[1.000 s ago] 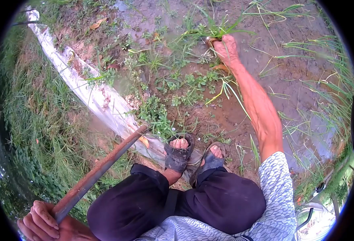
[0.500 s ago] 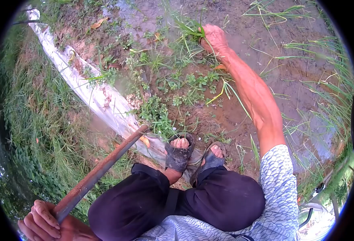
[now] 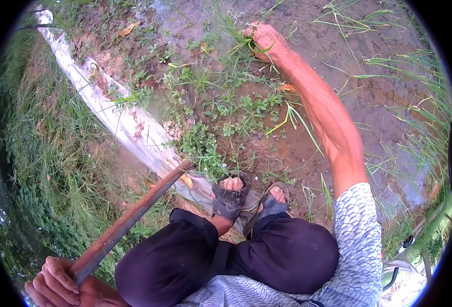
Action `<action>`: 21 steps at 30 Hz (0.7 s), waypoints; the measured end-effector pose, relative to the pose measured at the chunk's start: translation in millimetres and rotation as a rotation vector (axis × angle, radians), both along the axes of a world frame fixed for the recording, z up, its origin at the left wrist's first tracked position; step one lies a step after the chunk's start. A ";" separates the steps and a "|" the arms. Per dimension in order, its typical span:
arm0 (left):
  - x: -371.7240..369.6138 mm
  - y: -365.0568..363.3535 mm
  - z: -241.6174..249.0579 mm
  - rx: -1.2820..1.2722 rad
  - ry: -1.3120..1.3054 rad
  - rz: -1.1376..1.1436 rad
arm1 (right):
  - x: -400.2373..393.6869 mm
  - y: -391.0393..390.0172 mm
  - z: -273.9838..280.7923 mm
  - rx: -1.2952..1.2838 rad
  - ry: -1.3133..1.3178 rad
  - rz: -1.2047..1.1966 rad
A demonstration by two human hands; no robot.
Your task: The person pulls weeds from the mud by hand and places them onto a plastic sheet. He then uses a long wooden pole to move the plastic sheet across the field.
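My left hand [image 3: 57,284] is wrapped round the lower end of a long brown rod [image 3: 128,220], whose surface looks rusty. The rod slants up and to the right; its far end is close to my left foot, over the edge of the plastic sheet. At the top, my right hand [image 3: 268,42] is stretched far out over the muddy ground, its fingers closed round a tuft of green grass [image 3: 240,38]. The fingertips are partly hidden by the blades. Low leafy weeds [image 3: 251,105] grow between that hand and my feet.
A strip of whitish plastic sheet [image 3: 108,115] runs diagonally past my sandals [image 3: 231,195]. Thick grass [image 3: 57,138] covers the bank on the left. Wet mud [image 3: 369,112] with thin, leaning green plants [image 3: 415,61] lies to the right.
My right hand has shifted slightly up and to the left, still closed on the grass. The left hand and the rod have hardly moved.
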State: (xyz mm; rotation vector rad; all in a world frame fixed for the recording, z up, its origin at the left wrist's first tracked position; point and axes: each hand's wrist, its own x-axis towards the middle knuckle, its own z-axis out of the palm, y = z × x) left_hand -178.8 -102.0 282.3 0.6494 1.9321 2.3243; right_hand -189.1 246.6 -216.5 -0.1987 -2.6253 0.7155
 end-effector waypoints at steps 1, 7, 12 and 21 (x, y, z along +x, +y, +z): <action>-1.2 -0.8 -0.7 0.009 0.001 -0.015 | -0.9 2.3 -0.3 0.033 -0.025 0.035; 0.0 2.0 -1.1 0.004 0.005 0.018 | -9.8 11.7 8.6 0.067 -0.079 0.136; -1.6 -2.3 1.3 -0.012 -0.002 0.001 | -7.2 11.3 18.5 -0.411 -0.288 0.041; -1.5 -3.8 1.8 0.002 -0.013 0.033 | 1.3 22.2 19.8 -1.417 0.201 -0.510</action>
